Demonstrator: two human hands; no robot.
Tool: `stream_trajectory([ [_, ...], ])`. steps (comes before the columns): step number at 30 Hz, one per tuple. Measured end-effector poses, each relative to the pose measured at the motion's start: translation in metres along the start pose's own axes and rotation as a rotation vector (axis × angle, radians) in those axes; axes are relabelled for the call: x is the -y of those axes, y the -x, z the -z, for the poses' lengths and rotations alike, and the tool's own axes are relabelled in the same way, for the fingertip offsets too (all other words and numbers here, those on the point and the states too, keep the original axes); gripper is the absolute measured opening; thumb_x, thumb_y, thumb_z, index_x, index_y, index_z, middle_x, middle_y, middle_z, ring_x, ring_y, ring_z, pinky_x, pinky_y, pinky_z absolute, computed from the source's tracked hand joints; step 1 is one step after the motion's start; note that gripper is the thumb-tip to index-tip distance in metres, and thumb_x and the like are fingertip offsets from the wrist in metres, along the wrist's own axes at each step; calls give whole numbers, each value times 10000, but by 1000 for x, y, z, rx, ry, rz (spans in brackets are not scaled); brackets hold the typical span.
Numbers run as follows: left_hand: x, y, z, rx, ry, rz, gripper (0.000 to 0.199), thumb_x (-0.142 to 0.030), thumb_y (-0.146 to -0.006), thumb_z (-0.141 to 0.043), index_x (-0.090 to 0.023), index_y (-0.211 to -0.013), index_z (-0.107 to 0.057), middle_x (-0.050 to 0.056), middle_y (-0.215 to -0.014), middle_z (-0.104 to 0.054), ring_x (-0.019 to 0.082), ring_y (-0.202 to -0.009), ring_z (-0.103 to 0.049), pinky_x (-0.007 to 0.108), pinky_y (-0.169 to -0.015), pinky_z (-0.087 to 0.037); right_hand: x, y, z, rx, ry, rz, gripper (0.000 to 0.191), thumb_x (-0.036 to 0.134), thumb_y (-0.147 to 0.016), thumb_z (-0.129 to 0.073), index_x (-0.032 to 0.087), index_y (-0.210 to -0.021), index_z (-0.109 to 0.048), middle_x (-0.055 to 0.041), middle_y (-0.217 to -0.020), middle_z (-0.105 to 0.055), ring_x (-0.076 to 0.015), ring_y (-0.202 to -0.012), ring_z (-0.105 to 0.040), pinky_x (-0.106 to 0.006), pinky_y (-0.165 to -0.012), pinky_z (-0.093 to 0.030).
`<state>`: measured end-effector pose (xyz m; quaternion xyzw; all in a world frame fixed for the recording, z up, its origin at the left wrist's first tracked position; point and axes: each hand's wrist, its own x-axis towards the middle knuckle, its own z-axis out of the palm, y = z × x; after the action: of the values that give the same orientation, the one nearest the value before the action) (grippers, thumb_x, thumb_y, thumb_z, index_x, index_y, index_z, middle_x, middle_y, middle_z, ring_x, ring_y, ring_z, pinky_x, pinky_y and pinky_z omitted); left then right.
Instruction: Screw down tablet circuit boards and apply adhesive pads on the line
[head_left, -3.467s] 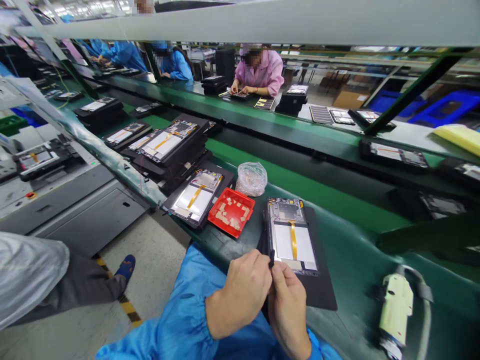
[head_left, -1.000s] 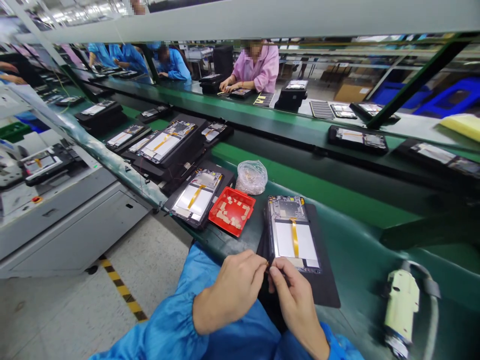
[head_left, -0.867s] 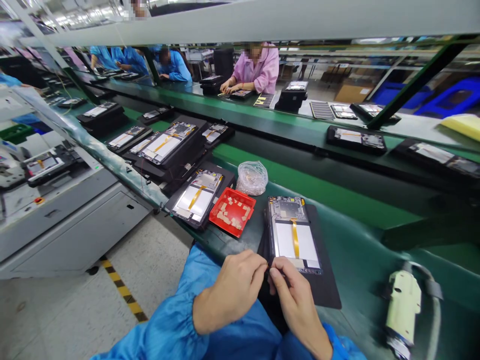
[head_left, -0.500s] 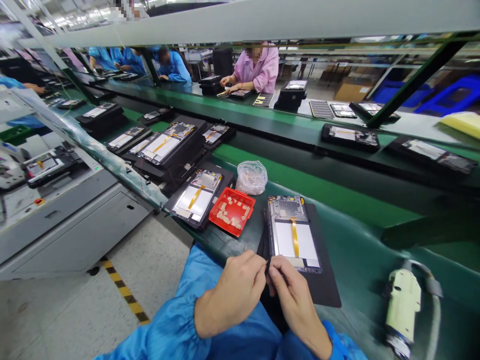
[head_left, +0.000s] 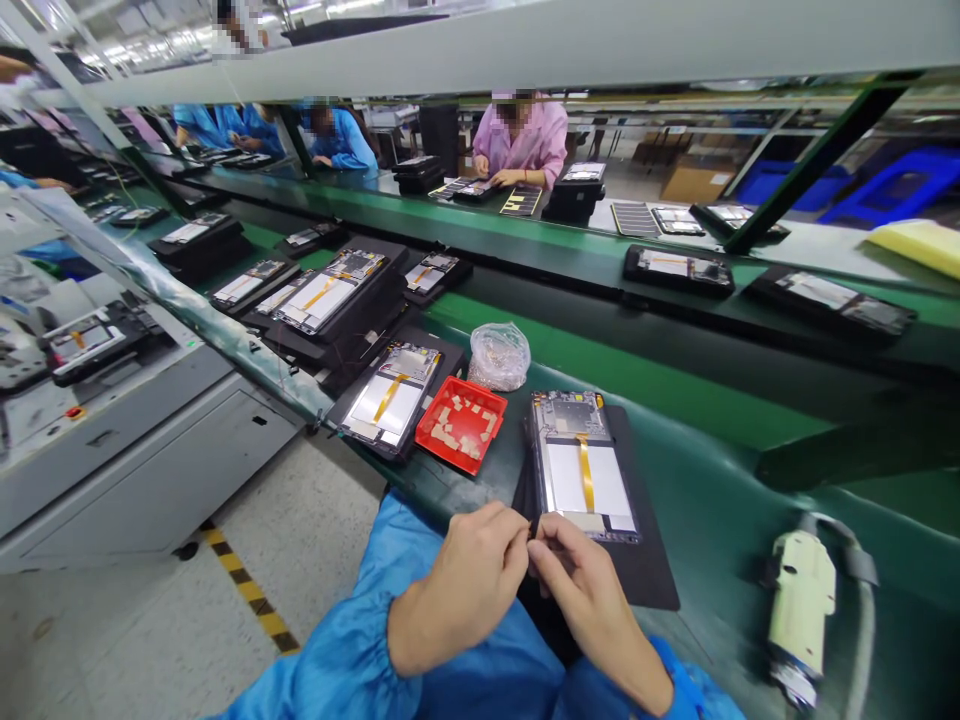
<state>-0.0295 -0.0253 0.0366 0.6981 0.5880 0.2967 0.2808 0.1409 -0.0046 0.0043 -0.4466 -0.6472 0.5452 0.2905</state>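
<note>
My left hand (head_left: 474, 577) and my right hand (head_left: 592, 600) meet at the table's near edge, fingertips pinched together around something too small to make out. Just beyond them lies an opened device (head_left: 589, 478) with a white battery and an orange ribbon, on a black pad (head_left: 651, 540). A red tray (head_left: 460, 428) of small pale pieces sits to the left, beside a clear plastic bag (head_left: 499, 358). Left of the tray, another opened device (head_left: 386, 395) rests on a black holder.
A pale power tool (head_left: 801, 605) with a cable lies at the right. More devices on black holders (head_left: 330, 290) stand at the back left. Across the green conveyor (head_left: 570, 340), a person in pink (head_left: 536, 140) works with both hands.
My hands remain together in nearly the same place, with slight finger movement. On the far side, two devices at the right have shifted left, and the person in pink has moved their hands.
</note>
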Motion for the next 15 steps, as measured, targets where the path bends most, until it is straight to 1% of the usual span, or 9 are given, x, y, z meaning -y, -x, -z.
stream_trajectory([
  [7, 0, -2, 4, 18, 87, 40, 211, -113, -942, -543, -193, -833, -705, 7, -799, -697, 141, -736, -625, 247, -699, -421, 3, 2, 3, 23, -5, -36, 342, 500, -1012, -494, 206, -843, -536, 25, -731, -515, -126, -620, -475, -257, -592, -407],
  [9, -1, -2, 5, 19, 95, 49, 201, -119, -938, -555, -192, -834, -711, 7, -792, -704, 142, -729, -626, 248, -696, -419, 4, 2, 4, 22, 28, -16, 332, 484, -1018, -491, 207, -843, -543, 19, -747, -527, -132, -643, -489, -260, -607, -410],
  [13, -3, -1, 5, 26, 80, 52, 218, -96, -931, -537, -187, -797, -684, 9, -793, -697, 139, -736, -627, 246, -692, -413, 8, 3, 5, -2, 147, 69, 298, 427, -1030, -489, 210, -837, -559, 8, -785, -552, -143, -717, -510, -261, -662, -408],
  [15, -3, 0, 4, 35, 56, 49, 226, -100, -938, -523, -186, -786, -666, 11, -795, -686, 139, -733, -619, 249, -684, -409, 9, 3, 4, 0, 168, 84, 283, 407, -1033, -487, 211, -843, -564, 9, -788, -557, -141, -717, -510, -258, -665, -407],
])
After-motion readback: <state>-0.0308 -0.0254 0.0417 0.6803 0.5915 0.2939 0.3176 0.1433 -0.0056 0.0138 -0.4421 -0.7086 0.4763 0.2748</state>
